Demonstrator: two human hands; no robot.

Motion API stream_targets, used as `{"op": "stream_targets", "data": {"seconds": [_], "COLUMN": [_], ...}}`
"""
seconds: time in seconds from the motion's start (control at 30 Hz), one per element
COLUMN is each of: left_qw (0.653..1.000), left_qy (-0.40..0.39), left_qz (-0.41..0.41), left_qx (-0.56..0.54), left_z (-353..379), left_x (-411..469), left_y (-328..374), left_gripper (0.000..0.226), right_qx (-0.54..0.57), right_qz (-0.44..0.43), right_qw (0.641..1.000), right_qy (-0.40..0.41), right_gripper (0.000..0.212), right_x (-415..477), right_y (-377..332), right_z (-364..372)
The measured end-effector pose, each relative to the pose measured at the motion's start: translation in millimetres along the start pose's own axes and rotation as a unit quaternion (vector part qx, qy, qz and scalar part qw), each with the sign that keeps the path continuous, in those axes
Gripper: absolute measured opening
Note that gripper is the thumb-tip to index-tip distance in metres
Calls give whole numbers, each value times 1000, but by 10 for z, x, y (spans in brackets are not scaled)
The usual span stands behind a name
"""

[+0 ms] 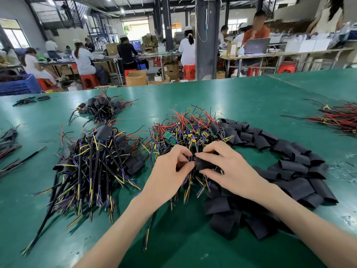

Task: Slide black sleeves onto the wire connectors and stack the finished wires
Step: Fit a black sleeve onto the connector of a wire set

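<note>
Head view: right hand [229, 169] pinches a black sleeve [204, 163], left hand [168, 172] pinches the wire [190, 159] (its end hidden). Better keep the sleeve mouth open and push straight.

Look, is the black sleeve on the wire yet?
Cannot tell: right hand pinches the black sleeve, left hand pinches wires; fingers hide the sleeve's mouth.

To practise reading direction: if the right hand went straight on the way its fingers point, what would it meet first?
The right hand, pinching a black sleeve, points leftward; it would most likely meet the left hand first, pinching a wire just beyond the sleeve, though depth is unclear.
</note>
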State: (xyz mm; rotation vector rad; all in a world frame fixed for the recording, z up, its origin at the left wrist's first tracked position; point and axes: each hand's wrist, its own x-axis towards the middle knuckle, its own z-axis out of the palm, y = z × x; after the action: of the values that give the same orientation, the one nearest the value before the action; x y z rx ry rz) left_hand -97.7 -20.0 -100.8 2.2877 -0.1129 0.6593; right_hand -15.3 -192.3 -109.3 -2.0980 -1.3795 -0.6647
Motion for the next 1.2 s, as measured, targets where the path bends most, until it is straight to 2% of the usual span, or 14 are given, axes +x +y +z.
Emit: {"op": "stream_targets", "data": {"seconds": [0.13, 0.27, 0.37, 0.47, 0.57, 0.63, 0.7, 0.83, 0.9, 0.97, 1.03, 1.1, 1.2], "left_qw": [997, 975, 952, 930, 903, 881, 868, 850, 868, 918, 950, 949, 933], "left_qy": [20, 161, 262, 288, 253, 220, 221, 301, 317, 257, 149, 61, -3], "left_qz": [37, 53, 28, -20, -111, -173, -207, -190, -124, -84, -121, -189, -271], "left_qx": [70, 146, 154, 225, 330, 380, 393, 389, 362, 292, 245, 245, 236], "left_z": [-61, -336, -686, -1026, -1214, -1220, -1188, -1142, -1045, -871, -658, -458, -286], "left_x": [12, 155, 301, 406, 406, 343, 286, 309, 367, 467, 596, 716, 827], "left_y": [36, 35, -91, -336, -648, -800, -870, -761, -650, -551, -522, -549, -613], "left_gripper": [6, 5, 26, 39, 32, 33, 36, 36, 33, 27, 27, 29, 25], "right_qx": [11, -18, -59, -100, -150, -149, -123, -111, -104, -127, -150, -163, -189], "right_qz": [6, 55, 112, 182, 267, 320, 346, 336, 332, 315, 296, 288, 279], "right_qw": [999, 993, 983, 971, 951, 935, 927, 922, 914, 908, 909, 911, 905], "right_qy": [30, 103, 130, 119, 43, -30, -76, -155, -207, -244, -252, -247, -261], "right_gripper": [53, 54, 45, 37, 31, 30, 29, 40, 47, 47, 43, 40, 35], "right_x": [4, 29, 33, 18, -38, -78, -115, -132, -144, -169, -186, -193, -201], "right_y": [-50, -30, 77, 219, 387, 495, 575, 685, 726, 762, 795, 819, 852], "right_z": [-16, -88, -132, -151, -159, -157, -149, -119, -82, -32, -10, -16, -24]}}
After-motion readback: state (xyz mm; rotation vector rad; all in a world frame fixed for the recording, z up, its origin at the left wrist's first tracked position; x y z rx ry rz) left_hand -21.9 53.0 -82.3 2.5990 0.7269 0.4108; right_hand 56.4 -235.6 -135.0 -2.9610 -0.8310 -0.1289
